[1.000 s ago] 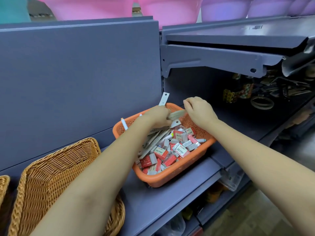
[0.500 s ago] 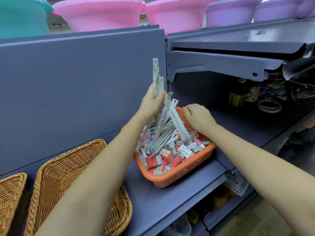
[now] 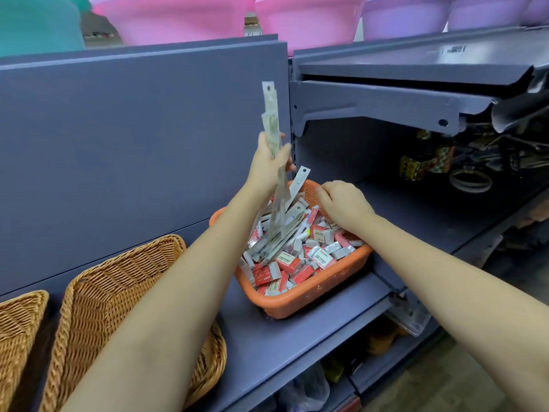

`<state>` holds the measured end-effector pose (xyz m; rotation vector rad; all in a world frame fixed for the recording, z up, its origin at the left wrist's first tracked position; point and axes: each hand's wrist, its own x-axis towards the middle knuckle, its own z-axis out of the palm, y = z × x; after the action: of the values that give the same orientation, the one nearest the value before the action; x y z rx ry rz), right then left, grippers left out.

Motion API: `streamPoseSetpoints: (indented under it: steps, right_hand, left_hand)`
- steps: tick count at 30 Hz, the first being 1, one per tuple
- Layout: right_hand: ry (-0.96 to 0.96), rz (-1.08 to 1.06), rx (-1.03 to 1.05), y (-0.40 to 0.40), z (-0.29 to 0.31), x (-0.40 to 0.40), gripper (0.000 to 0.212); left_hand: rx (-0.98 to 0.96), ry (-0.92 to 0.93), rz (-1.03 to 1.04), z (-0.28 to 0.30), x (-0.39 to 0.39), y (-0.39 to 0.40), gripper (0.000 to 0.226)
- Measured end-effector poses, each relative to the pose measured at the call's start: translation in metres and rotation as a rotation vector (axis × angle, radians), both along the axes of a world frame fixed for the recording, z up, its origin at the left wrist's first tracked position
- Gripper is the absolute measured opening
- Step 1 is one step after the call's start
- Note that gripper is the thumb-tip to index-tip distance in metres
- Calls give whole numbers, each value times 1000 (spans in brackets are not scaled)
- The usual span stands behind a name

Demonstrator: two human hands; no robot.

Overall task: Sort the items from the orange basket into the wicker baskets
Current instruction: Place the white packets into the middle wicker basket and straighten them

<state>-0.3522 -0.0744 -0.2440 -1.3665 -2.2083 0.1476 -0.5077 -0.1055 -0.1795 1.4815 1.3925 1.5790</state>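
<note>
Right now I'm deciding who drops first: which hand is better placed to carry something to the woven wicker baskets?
Probably the left hand: it grips a raised bundle of long grey strips, on the side of the nearest woven wicker basket. The right hand rests low over the orange plastic basket.

open shelf (image 3: 276, 346) between baskets

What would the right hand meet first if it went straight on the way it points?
Most likely the far rim of the orange basket. The right hand reaches over the erasers toward that back corner; depth is unclear, so it may already touch.
</note>
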Motion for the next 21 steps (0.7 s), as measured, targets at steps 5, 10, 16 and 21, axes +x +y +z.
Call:
streamPoseSetpoints:
  steps: [5,10,16,21]
  right_hand:
    - [32,-4,24,-1,6,1,36]
    - [21,9,42,1,5,1,38]
    - [-2,27,26,2,4,1,35]
    - [-2,29,29,4,6,0,36]
  left_hand:
    - [209,29,147,27,4,-6,23]
    - [248,55,115,-1,18,-23,28]
    - [-122,66,33,-52,20,-29,28]
    - [-184,120,-36,-44,15,-26,24]
